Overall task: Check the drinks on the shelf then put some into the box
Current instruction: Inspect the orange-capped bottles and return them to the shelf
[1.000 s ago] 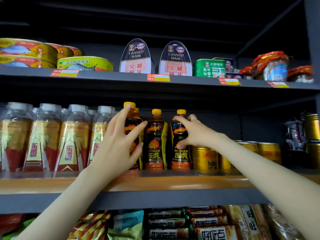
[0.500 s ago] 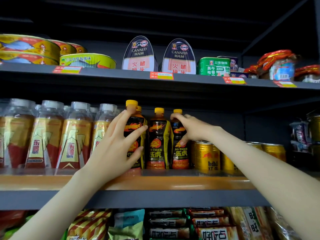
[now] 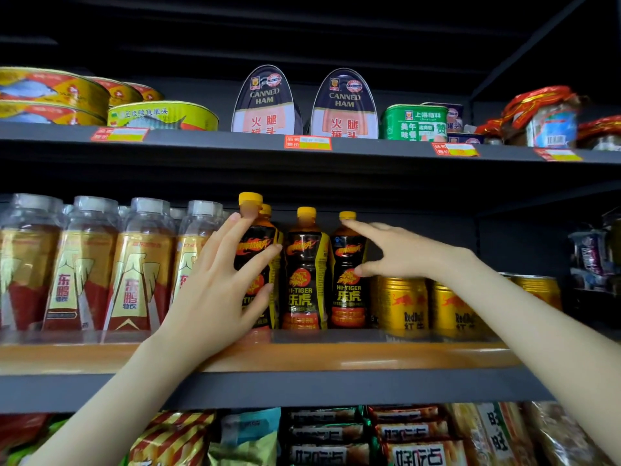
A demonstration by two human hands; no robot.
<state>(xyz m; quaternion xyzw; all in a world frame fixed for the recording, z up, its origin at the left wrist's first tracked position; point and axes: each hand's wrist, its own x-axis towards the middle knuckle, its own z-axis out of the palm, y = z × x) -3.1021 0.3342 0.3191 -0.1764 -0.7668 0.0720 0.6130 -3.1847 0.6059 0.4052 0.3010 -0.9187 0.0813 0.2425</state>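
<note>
Three dark Hi-Tiger bottles with yellow caps stand in a row on the middle shelf. My left hand wraps round the left bottle, with thumb and forefinger across its label. The middle bottle stands free. My right hand is spread beside the right bottle; its forefinger touches the neck just under the cap and its thumb touches the label's right edge. No box is in view.
Clear bottles with gold and red labels fill the shelf's left part. Gold Red Bull cans stand right of the Hi-Tiger bottles. Canned ham and fish tins sit on the shelf above; snack packs lie below.
My right hand has let go of the right bottle and spread open, its forefinger now up at the neck. My left hand stays on the left bottle.
</note>
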